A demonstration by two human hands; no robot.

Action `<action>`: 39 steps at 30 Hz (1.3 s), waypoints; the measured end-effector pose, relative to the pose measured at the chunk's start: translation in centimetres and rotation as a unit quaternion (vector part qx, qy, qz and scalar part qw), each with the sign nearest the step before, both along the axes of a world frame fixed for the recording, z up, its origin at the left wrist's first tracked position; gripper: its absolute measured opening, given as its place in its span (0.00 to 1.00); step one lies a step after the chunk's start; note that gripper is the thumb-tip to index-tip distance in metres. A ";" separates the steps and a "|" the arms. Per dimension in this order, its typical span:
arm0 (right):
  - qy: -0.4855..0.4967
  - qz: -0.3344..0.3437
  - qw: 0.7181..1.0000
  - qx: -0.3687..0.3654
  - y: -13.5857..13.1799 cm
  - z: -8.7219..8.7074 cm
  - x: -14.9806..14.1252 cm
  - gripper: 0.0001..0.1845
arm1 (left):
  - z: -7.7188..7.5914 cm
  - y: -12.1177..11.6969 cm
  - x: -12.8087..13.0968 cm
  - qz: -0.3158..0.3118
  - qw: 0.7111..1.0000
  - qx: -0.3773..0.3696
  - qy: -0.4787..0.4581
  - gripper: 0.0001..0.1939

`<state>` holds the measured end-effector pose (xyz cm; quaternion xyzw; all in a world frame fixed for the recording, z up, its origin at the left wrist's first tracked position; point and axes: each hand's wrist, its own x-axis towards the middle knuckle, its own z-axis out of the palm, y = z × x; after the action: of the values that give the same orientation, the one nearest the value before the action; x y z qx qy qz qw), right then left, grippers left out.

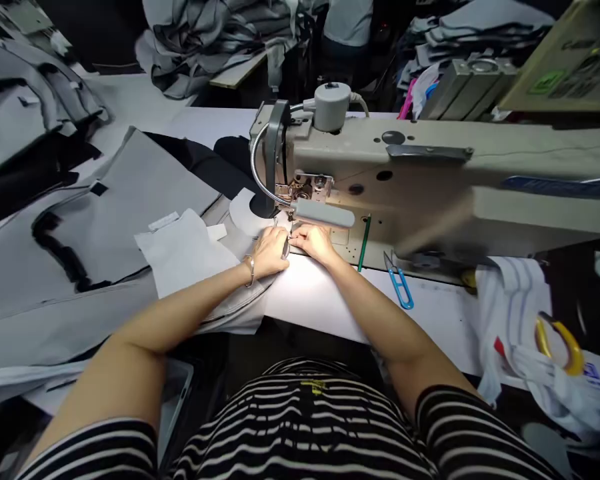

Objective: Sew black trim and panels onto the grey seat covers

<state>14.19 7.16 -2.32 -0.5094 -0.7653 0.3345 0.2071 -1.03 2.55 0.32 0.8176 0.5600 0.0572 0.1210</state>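
Both my hands work close together below the needle area of a beige sewing machine (360, 187). My left hand (271, 250), with a bracelet at the wrist, presses onto the edge of grey fabric (150, 187) spread out to the left. Its fingers are bent over a small dark piece that I cannot make out. My right hand (314, 243) has thumb and fingertips pinched together beside it, right at the cloth edge; what they hold is too small to name. A lamp (325, 213) lights the spot. A pale fabric piece (187, 250) lies on the grey fabric.
Blue thread snips (399, 281) and a green pencil (365, 243) lie right of my hands. Farther right are white elastic bands (520, 300) and yellow-handled scissors (573, 347). Fabric heaps (220, 40) stand behind, and a person (349, 23) is in the background.
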 end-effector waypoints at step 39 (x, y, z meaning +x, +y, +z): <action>0.056 0.004 0.998 0.021 0.6 -1.7 -1.0 0.01 | -3.3 0.6 -2.5 -0.040 0.971 0.212 -0.099 0.18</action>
<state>13.20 7.75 -4.02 -0.4820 -0.7616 0.3473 0.2589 -3.57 3.12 -2.95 0.8367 0.4870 0.2506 0.0023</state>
